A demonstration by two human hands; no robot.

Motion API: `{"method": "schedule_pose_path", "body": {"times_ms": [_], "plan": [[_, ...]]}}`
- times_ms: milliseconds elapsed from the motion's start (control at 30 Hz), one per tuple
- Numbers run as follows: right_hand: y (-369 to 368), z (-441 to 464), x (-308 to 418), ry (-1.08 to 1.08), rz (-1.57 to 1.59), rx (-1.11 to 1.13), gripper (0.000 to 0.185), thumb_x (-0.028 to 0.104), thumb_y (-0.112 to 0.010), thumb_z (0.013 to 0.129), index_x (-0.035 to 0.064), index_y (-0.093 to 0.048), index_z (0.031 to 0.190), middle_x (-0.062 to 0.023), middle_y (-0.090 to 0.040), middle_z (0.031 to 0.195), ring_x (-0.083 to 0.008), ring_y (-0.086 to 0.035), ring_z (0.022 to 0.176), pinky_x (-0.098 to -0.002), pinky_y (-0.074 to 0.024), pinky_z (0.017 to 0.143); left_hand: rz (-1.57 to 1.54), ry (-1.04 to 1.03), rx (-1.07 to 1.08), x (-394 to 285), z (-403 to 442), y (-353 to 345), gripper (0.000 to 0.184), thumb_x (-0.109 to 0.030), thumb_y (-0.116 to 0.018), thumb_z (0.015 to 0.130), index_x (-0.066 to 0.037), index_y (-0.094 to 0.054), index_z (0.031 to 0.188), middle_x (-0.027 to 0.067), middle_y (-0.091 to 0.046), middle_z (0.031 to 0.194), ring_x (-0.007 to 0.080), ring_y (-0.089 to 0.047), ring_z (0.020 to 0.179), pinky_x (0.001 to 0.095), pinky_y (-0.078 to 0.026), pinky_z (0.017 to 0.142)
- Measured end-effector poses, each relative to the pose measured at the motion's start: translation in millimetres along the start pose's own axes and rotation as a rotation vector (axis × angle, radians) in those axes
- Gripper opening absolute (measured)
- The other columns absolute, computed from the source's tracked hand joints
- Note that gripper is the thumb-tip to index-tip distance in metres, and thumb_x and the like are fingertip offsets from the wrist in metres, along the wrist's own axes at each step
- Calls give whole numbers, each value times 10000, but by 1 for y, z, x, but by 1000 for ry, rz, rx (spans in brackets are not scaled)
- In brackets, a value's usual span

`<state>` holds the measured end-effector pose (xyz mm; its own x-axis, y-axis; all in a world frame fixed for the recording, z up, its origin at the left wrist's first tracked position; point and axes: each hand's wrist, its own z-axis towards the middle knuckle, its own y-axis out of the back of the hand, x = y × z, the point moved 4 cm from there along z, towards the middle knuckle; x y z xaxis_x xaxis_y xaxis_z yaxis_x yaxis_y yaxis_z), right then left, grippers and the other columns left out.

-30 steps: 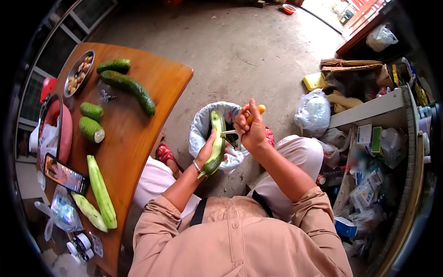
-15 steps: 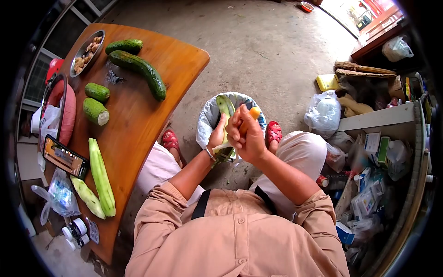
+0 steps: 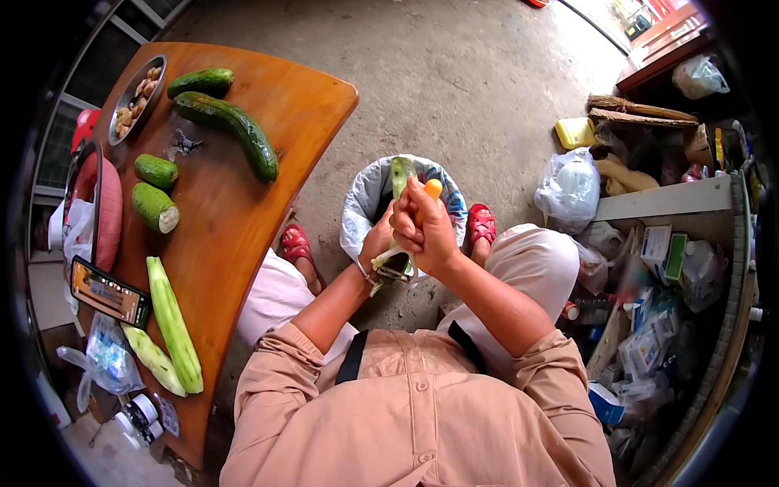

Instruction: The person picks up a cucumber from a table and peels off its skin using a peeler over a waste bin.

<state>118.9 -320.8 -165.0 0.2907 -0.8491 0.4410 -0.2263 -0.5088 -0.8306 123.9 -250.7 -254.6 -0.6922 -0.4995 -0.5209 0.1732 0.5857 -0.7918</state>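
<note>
My left hand [image 3: 376, 243] is wrapped round a partly peeled green cucumber-like vegetable [image 3: 401, 174] above a bin lined with a white bag [image 3: 355, 213]. In my right hand [image 3: 425, 227] is a peeler with an orange handle [image 3: 433, 189]; its fingers are closed and hide part of the vegetable. The peeler's metal head [image 3: 393, 274] shows near the vegetable's lower end, close to my left wrist. Pale peel hangs beside it. The two hands are close together, and whether they touch is hard to tell.
The wooden table [image 3: 268, 122] at left bears unpeeled vegetables [image 3: 231, 123], two shorter pieces, two peeled ones [image 3: 174, 325], a metal bowl [image 3: 136, 99], a pink basket [image 3: 109, 213] and a phone [image 3: 109, 292]. Bags and boxes fill a shelf unit [image 3: 665, 199] at right.
My right hand has come down and closer to my left hand, and the peeler has moved from the vegetable's middle to its lower end. The camera view has shifted.
</note>
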Motion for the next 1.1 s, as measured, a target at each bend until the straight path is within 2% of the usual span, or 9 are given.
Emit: {"method": "schedule_pose_path", "body": {"times_ms": [100, 167, 233, 267, 533, 700, 867, 967, 1100], "plan": [[-3, 2, -1, -35, -30, 3, 301, 362, -561, 935, 108, -467, 803, -20, -425, 540, -64, -311, 351, -193, -209, 295, -445, 126, 330, -9, -7, -16, 437, -379, -304, 1023, -63, -442, 1291, 98, -548, 1161, 174, -572, 1043, 273, -477, 915], [-1, 7, 5, 12, -100, -46, 307, 374, -533, 947, 107, -467, 811, -13, -410, 519, -57, -280, 346, -195, -211, 297, -255, 65, -35, -9, -4, -7, 443, -411, -326, 1012, -56, -521, 1191, 98, -609, 1006, 173, -627, 875, 275, -526, 775], [10, 17, 20, 123, -209, -98, 315, 399, -515, 950, 122, -472, 807, 6, -399, 499, -48, -260, 346, -197, -220, 307, -68, 218, 111, -16, -25, -5, 467, -464, -352, 993, -65, -579, 1075, 89, -632, 830, 174, -630, 667, 288, -527, 618], [14, 23, 25, 129, -180, -80, 312, 399, -516, 949, 125, -474, 804, 7, -399, 498, -48, -263, 348, -195, -221, 308, -57, 318, -192, -9, -31, -8, 510, -522, -366, 968, -60, -580, 983, 94, -608, 753, 166, -569, 575, 263, -457, 493], [40, 55, 58, 356, -145, -142, 319, 384, -526, 947, 134, -453, 764, 6, -391, 498, -52, -269, 354, -198, -216, 301, -181, 358, 122, -10, -41, 1, 488, -521, -276, 992, -83, -491, 986, 59, -463, 780, 143, -481, 589, 245, -408, 470], [58, 60, 83, 661, -185, -318, 274, 307, -588, 925, 141, -454, 753, -7, -442, 516, -70, -356, 372, -210, -248, 316, -70, 337, 125, -17, -49, 3, 504, -537, -291, 985, -68, -477, 982, 55, -461, 778, 130, -474, 580, 245, -412, 472], [58, 48, 81, 594, -250, -314, 273, 279, -589, 929, 130, -453, 745, 4, -448, 517, -66, -390, 386, -216, -259, 319, 8, 339, 17, -17, -52, -2, 572, -592, -328, 954, -49, -508, 936, 42, -481, 769, 118, -499, 596, 240, -425, 494], [50, 42, 56, 430, -538, -216, 235, 247, -649, 894, 106, -516, 762, 27, -470, 536, -38, -418, 420, -200, -294, 349, 7, 310, -75, -11, -41, 16, 576, -618, -366, 931, -72, -547, 944, 29, -532, 794, 114, -525, 616, 243, -438, 511], [43, 37, 32, 338, -1158, -73, 277, 245, -736, 812, 37, -631, 962, 4, -588, 718, -95, -564, 669, -239, -449, 615, -34, 292, -27, -12, -32, 22, 562, -614, -406, 918, -88, -576, 1019, 19, -594, 861, 118, -556, 645, 247, -452, 523]]}}
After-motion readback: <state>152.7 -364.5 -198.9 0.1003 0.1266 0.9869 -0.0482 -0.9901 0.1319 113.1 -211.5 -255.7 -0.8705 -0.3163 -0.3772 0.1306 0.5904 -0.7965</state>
